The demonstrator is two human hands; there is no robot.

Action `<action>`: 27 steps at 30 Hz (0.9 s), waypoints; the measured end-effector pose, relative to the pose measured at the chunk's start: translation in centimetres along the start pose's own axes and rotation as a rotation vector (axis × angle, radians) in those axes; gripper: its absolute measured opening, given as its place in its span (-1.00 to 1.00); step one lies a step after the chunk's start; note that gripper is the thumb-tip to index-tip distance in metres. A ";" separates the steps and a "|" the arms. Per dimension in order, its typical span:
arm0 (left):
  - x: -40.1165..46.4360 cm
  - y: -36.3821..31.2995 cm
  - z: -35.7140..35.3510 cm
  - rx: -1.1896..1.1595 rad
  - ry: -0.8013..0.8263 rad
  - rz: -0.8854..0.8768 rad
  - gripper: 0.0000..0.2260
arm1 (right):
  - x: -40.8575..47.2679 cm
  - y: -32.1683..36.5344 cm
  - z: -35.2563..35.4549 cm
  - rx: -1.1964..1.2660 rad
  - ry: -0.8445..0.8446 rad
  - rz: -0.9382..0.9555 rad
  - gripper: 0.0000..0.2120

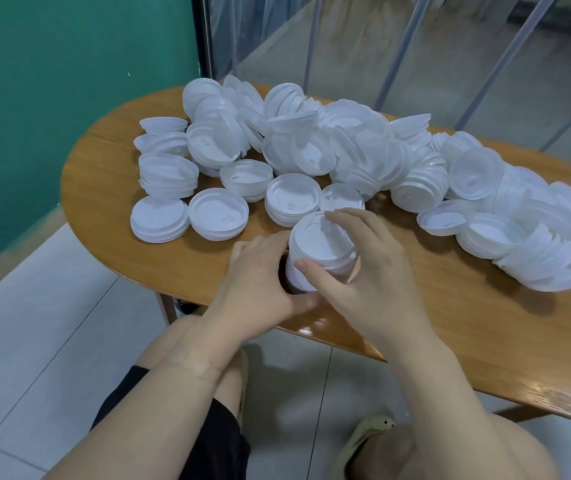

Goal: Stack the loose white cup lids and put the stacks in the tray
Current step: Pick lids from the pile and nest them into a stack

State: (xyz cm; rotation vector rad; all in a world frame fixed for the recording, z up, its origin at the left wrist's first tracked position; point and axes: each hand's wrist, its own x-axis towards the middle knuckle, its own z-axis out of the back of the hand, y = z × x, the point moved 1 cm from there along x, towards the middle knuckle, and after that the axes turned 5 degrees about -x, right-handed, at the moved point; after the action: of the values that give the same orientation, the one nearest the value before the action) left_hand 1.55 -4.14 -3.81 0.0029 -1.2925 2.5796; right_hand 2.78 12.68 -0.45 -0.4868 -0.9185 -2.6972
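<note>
Holding a stack of lids (pixel 318 254) between them, both hands are busy near the front edge of the worktop (pixel 180 258). The left hand (pixel 260 282) curls around the left side and bottom of the stack, with its thumb tucked under the front. The right hand (pixel 370 271) comes over from the other side. Its thumb presses the front rim and its fingers (pixel 350 218) reach across the top lid. So both hands are wrapped around the same stack, and it sits a little tilted between them.

This looks like the stacking step. The hands seem to be squeezing the lids together so they sit neat and snug.

Just behind the hands are a few short stacks (pixel 292 199) standing on the worktop. More short stacks sit to the left (pixel 168 174). Farther back and off to the right lies a big messy heap of loose lids (pixel 415 161), many tipped on their sides. Lots of lids still need stacking.

No tray shows anywhere, so I cannot tell where it is. For the next move, the stack likely needs its lids lined up straight, then a firm grip on both sides so none slip off when it gets carried to the tray.
</note>
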 end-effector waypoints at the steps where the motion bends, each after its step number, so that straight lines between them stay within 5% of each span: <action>1: 0.0 0.0 0.0 -0.009 0.000 0.003 -0.51 | -0.1 -0.1 0.0 0.006 0.002 -0.007 -0.39; 27: 0.0 0.3 -0.1 0.034 -0.007 -0.020 -0.45 | -0.8 -0.4 -0.1 0.117 0.021 -0.034 -0.35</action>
State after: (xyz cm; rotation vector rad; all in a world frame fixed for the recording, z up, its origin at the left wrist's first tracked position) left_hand 1.44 -4.28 -4.11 0.0315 -1.2439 2.5867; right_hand 3.40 13.00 -1.09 -0.4219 -1.0801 -2.6539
